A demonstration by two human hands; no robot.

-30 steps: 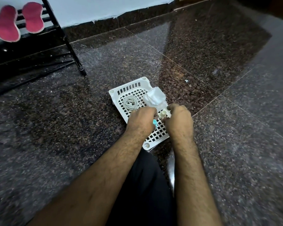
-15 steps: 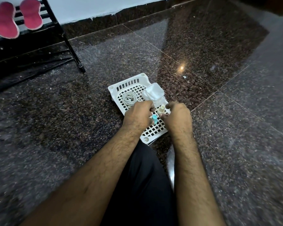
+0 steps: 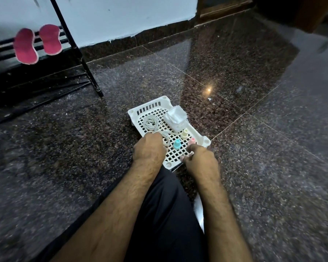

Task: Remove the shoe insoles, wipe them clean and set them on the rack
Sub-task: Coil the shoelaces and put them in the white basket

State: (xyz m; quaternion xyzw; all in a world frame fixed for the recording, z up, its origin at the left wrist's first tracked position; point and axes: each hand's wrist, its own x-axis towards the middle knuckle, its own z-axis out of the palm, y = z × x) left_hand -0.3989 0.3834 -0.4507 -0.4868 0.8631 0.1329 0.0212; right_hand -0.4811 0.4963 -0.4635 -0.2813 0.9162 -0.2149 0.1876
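Both pink insoles (image 3: 37, 44) already sit on the rack (image 3: 72, 40). Your left hand (image 3: 149, 150) curls at the basket (image 3: 150, 108), grip contents hidden; your right hand (image 3: 199, 159) hangs loose. Next, tidy the wipes (image 3: 175, 118).

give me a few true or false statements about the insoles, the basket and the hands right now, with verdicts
1. Two pink insoles rest on the black metal rack. True.
2. The white plastic lattice basket sits on top of the rack. False: it sits on the dark speckled floor.
3. A blue bottle cap, a cream one and a pink one are inside the basket. True.
4. The right hand holds a pink insole. False: neither insole is in a hand; both are on the rack.
5. The left hand is at the white coiled cord in the basket. True.
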